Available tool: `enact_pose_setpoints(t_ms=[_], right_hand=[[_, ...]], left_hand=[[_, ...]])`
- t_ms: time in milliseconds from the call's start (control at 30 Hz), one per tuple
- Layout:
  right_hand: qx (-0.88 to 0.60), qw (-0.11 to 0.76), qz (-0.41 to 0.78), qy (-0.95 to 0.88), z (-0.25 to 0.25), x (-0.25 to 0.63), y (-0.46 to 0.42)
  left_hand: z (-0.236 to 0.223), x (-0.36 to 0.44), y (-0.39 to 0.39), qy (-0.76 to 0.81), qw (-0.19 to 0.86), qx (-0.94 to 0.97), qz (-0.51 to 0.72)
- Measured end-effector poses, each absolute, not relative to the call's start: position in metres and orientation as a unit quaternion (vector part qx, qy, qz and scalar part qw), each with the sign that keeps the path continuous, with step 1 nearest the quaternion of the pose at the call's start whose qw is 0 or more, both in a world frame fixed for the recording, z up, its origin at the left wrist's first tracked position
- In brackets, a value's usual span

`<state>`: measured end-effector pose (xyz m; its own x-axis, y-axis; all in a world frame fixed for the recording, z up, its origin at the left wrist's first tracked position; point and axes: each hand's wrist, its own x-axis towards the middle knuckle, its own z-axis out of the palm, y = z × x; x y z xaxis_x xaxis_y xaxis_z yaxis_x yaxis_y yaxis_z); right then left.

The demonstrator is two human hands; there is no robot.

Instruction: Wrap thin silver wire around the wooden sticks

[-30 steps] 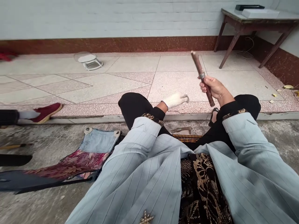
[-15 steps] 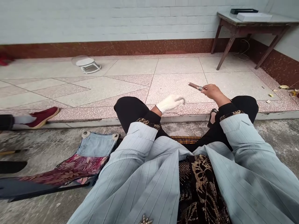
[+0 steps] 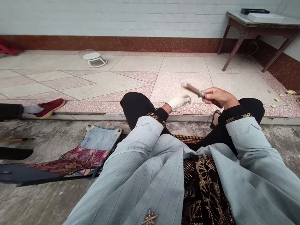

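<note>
My right hand is closed on one end of a short brown stick, bare-skinned and above the tiled ledge. Silvery wire or a metal band circles the stick close to my fingers. Its far end is pale and smeared by motion, pointing left and slightly up. To the left and a little lower, my left hand wears a white knit glove. Its fingers bend loosely, and nothing shows in them. The two hands are apart, and the stick's tip is above the glove without touching it.
A folding chair with denim and floral cloth stands at my left. Beyond it are another person's red shoe and a low white stool. A wooden table bearing boxes stands back right. The ledge's edge runs before me.
The stick has swung left and up, its far end now closer to the gloved hand. My right hand has turned and lowered slightly. The whole view has shifted a little.
</note>
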<state>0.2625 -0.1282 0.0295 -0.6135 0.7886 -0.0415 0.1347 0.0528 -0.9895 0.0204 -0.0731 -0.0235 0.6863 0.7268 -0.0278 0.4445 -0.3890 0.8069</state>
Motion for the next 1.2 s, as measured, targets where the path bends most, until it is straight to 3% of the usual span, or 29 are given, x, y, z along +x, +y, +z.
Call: enact_pose_setpoints(t_ms=[100, 200, 333, 467, 567, 667, 733, 867, 933, 1000, 1200], right_hand=[[-0.441, 0.423, 0.535, -0.583, 0.021, 0.264, -0.117], [-0.566, 0.416, 0.448, -0.553, 0.010, 0.262, -0.103], [-0.672, 0.273, 0.293, -0.623, 0.002, 0.259, -0.093], [-0.684, 0.063, 0.149, -0.711, -0.004, 0.255, -0.093], [-0.608, -0.100, 0.247, -0.748, -0.009, 0.249, -0.099], [-0.482, -0.167, 0.459, -0.728, -0.004, 0.245, -0.111], [-0.391, -0.115, 0.561, -0.720, 0.006, 0.247, -0.120], [-0.371, 0.272, 0.586, -0.667, 0.028, 0.259, -0.130], [-0.401, 0.382, 0.570, -0.607, 0.030, 0.263, -0.127], [-0.449, 0.415, 0.555, -0.565, 0.026, 0.264, -0.120], [-0.549, 0.397, 0.487, -0.551, 0.011, 0.262, -0.104]], left_hand=[[-0.034, 0.026, -0.078, 0.324, 0.464, 0.810, 0.157], [-0.039, 0.028, -0.079, 0.271, 0.476, 0.827, 0.132], [-0.040, 0.027, -0.079, 0.255, 0.487, 0.829, 0.104], [-0.035, 0.025, -0.081, 0.252, 0.489, 0.830, 0.092], [-0.026, 0.023, -0.081, 0.265, 0.461, 0.843, 0.087], [-0.016, 0.019, -0.081, 0.278, 0.469, 0.831, 0.109], [-0.014, 0.017, -0.080, 0.288, 0.481, 0.818, 0.130], [-0.021, 0.015, -0.079, 0.271, 0.538, 0.782, 0.160], [-0.026, 0.017, -0.079, 0.245, 0.578, 0.761, 0.167], [-0.030, 0.020, -0.079, 0.233, 0.582, 0.761, 0.166], [-0.032, 0.025, -0.078, 0.244, 0.548, 0.779, 0.182]])
